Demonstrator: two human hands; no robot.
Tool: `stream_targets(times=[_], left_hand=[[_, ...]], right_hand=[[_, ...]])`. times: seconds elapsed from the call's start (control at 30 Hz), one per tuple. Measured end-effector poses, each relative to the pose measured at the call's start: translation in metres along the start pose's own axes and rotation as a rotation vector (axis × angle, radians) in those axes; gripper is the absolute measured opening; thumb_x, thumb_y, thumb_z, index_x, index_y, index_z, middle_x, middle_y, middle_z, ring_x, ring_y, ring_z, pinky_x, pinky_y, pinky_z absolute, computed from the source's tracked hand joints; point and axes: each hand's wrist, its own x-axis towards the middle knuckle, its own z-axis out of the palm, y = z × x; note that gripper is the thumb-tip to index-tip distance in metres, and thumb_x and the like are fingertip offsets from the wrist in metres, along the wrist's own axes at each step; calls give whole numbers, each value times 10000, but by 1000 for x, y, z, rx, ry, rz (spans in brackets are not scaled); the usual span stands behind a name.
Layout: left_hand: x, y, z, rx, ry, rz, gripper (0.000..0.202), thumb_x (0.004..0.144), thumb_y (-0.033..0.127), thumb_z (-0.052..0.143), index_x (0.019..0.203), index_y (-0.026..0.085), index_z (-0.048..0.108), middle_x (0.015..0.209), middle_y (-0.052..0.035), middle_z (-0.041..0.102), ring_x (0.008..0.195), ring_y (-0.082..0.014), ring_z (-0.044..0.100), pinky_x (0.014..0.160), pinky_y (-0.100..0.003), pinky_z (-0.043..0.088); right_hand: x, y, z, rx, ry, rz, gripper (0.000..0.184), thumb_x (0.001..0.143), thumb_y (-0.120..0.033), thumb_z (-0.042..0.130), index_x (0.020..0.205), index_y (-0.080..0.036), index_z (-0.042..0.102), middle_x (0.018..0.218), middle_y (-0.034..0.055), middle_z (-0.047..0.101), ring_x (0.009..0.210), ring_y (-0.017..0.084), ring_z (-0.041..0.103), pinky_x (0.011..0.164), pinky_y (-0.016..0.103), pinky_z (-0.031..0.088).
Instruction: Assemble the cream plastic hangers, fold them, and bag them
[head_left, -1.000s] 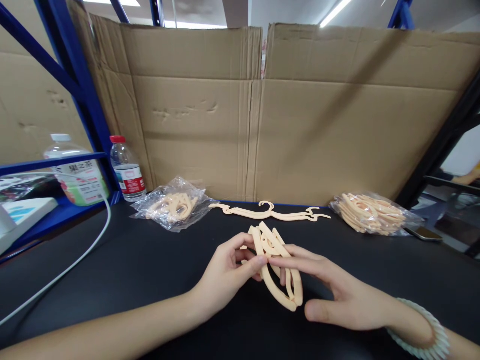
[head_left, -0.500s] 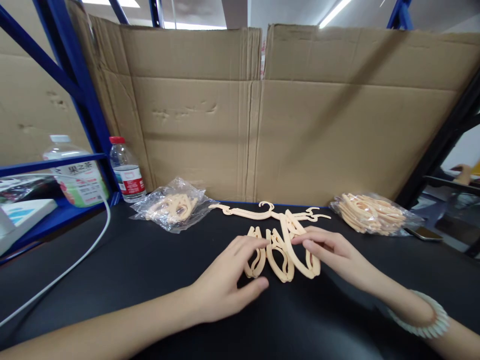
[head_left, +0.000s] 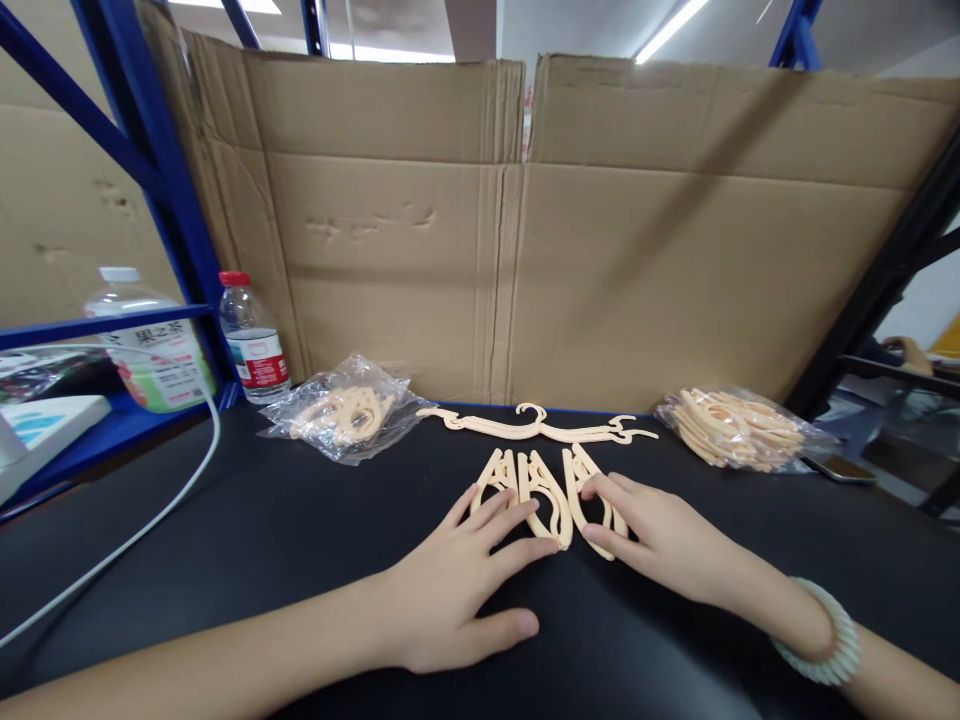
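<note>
Three folded cream plastic travel hangers lie side by side on the black tabletop. My left hand (head_left: 457, 585) is open, palm down, with spread fingers resting over the left folded hanger (head_left: 496, 470) and the middle folded hanger (head_left: 559, 510), partly hiding both. My right hand (head_left: 660, 535) has its thumb and fingers on the right folded hanger (head_left: 574, 495), which lies on the table and is partly covered by them. Behind the three, an unfolded hanger (head_left: 499, 431) lies stretched out, its hook toward the cardboard.
Clear plastic bags of folded hangers sit at back left (head_left: 345, 412) and back right (head_left: 739, 428). A phone (head_left: 844, 467) lies beside the right bag. At left stand a red-capped bottle (head_left: 255, 345), a larger jug (head_left: 154, 350) and a white cable (head_left: 169, 515). A cardboard wall (head_left: 390, 250) closes the back.
My right hand has lowered the right hanger from a tilt onto the table. The left and middle hangers have shifted slightly left, and my left hand's fingers have spread over them.
</note>
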Motion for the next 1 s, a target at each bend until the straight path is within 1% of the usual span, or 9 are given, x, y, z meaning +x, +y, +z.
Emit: stream_targets(times=[0.2, 0.4, 0.47, 0.53, 0.6, 0.63, 0.73, 0.8, 1.0], left_hand=[[-1, -8, 1, 14, 71, 29, 566, 890, 438, 540, 1420, 322, 378, 1514, -98, 362, 1407, -369, 264, 1087, -682, 194], [-1, -12, 3, 0, 116, 26, 536, 905, 434, 518, 1406, 298, 386, 1501, -96, 383, 1398, -352, 294, 1098, -669, 195], [1, -18, 3, -12, 178, 0, 520, 920, 429, 492, 1405, 280, 376, 1489, -92, 400, 1390, -321, 318, 1117, -640, 196], [5, -28, 3, -15, 259, -33, 471, 941, 404, 459, 1384, 260, 391, 1457, -93, 442, 1373, -290, 349, 1135, -606, 190], [9, -40, 3, -19, 344, -63, 401, 952, 371, 438, 1330, 236, 444, 1403, -101, 499, 1335, -275, 400, 1143, -575, 194], [11, -46, 2, -30, 385, -79, 380, 956, 364, 430, 1308, 225, 462, 1376, -105, 522, 1310, -272, 429, 1139, -561, 216], [15, -59, 1, -122, 496, -140, 345, 964, 373, 401, 1244, 206, 513, 1273, -101, 590, 1205, -257, 524, 1059, -463, 384], [16, -60, 1, -169, 536, -160, 330, 962, 381, 397, 1197, 204, 544, 1207, -91, 623, 1139, -251, 567, 992, -418, 448], [14, -54, 3, -111, 506, -101, 305, 960, 347, 412, 1189, 193, 542, 1205, -94, 625, 1131, -247, 561, 1004, -403, 422]], right_hand=[[3, 1, 4, -70, -9, -30, 383, 962, -470, 403, 1253, -239, 496, 1059, 99, 622, 990, 281, 588, 846, 428, 470], [4, 1, 7, -87, 57, -54, 384, 963, -479, 403, 1243, -230, 488, 969, 92, 651, 878, 256, 619, 773, 394, 492], [8, 9, 5, -58, 144, -24, 382, 967, -478, 388, 1237, -223, 477, 926, 79, 651, 828, 239, 623, 747, 383, 504], [15, 25, 1, -49, 284, 0, 394, 968, -477, 376, 1235, -204, 475, 939, 87, 645, 846, 243, 621, 770, 408, 516], [24, 47, -1, -76, 415, -31, 412, 965, -451, 388, 1261, -177, 475, 1058, 124, 629, 983, 269, 604, 882, 459, 500], [28, 59, -1, -92, 440, -65, 408, 967, -423, 390, 1277, -172, 476, 1159, 142, 604, 1084, 281, 573, 954, 479, 469], [38, 91, 5, -142, 413, -134, 406, 973, -316, 349, 1325, -151, 466, 1320, 171, 529, 1239, 294, 490, 1046, 507, 409], [43, 104, 11, -156, 360, -144, 423, 961, -264, 346, 1350, -137, 451, 1374, 179, 492, 1291, 298, 448, 1067, 519, 391], [48, 107, 19, -95, 249, -167, 380, 952, -228, 380, 1309, -168, 492, 1349, 127, 525, 1262, 251, 485, 1075, 499, 389]])
